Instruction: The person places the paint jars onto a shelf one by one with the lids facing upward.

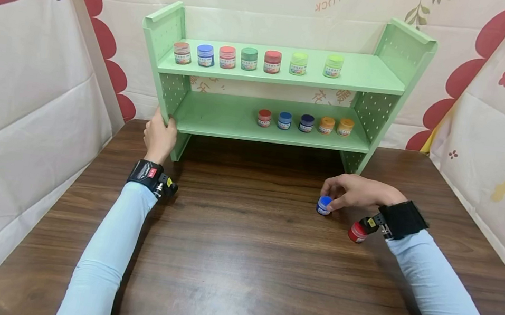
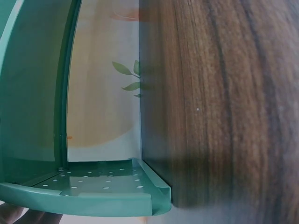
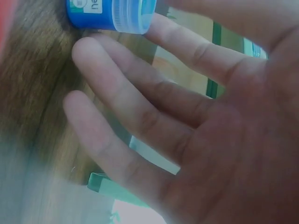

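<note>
My left hand (image 1: 160, 137) grips the left side panel of a green two-tier shelf (image 1: 278, 144); in the left wrist view its fingers (image 2: 30, 217) show behind the panel's edge. On the table at the right, my right hand (image 1: 357, 191) pinches a small blue paint jar (image 1: 323, 206) with thumb and forefinger at its lid. The other fingers (image 3: 107, 79) extend loosely below the jar in the right wrist view. Just under the right wrist stands a red paint jar (image 1: 357, 233), partly covered by the wrist camera.
Several jars, among them a light green one (image 1: 333, 66), line the upper tier. The lower tier bears several more toward its right, including a dark blue one (image 1: 306, 123). A brown wooden table (image 1: 238, 262) lies in front, with printed cloth (image 1: 500, 131) around it.
</note>
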`<state>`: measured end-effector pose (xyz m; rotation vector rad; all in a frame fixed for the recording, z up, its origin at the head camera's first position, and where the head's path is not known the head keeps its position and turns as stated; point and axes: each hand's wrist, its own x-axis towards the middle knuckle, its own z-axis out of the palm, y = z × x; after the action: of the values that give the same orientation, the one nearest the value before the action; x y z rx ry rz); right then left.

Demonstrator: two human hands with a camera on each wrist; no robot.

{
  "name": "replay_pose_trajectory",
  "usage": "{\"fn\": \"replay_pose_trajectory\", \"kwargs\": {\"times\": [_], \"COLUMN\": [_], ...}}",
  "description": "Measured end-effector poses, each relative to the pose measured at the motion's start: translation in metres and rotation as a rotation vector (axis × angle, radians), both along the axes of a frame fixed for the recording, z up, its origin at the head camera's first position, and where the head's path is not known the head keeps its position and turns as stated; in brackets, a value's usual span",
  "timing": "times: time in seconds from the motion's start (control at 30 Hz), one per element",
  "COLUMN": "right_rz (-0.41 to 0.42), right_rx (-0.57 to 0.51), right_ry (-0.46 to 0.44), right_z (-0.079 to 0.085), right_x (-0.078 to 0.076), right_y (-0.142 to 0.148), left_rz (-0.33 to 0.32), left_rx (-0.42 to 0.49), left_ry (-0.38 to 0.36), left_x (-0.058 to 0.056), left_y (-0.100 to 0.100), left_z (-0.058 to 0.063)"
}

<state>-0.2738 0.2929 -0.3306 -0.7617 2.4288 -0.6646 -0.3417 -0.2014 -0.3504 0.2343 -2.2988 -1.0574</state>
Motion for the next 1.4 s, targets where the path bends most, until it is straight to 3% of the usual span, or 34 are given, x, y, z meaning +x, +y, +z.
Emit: {"fn": "replay_pose_trajectory", "kwargs": {"times": [0.7,1.4], "right_rz": [0.006,-0.005], "right_rx": [0.022,0.007], "right_ry": [0.092,0.079], "right_z": [-0.0028,-0.0051], "right_x": [-0.0015,-0.0016], "right_y": [-0.004,-0.0035], "left_rz": [0.008,0.011], "left_rx": [0.001,0.005], "left_ry": [0.008,0.008], "left_x": [-0.0008,-0.0004], "left_y": [-0.0013,-0.0004], "left_z": [-0.0016,-0.001]}}
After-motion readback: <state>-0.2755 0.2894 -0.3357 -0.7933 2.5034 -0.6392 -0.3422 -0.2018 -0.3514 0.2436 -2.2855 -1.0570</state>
